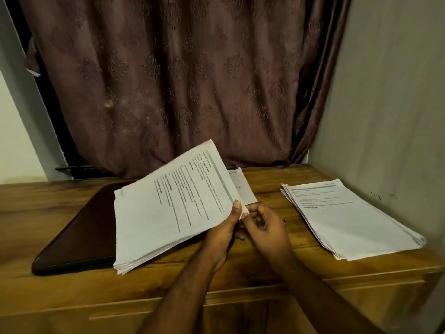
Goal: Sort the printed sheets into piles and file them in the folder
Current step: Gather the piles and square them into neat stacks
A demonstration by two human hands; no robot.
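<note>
The head camera looks down at a wooden table that stands in front of a brown curtain with a pale wall on the right. A person holds a thick stack of printed sheets above the middle of the table, tilted up at the far end. The left hand grips the near right corner of the stack, with the thumb on top of the paper. The right hand is just beside it, and its fingers pinch the edge of the top sheet at that same corner. A dark folder lies flat on the left side of the table, and the stack covers part of it. A second pile of sheets lies flat on the right side of the table, near the wall and well apart from the hands. One more sheet lies on the table behind the held stack, mostly hidden by it.
</note>
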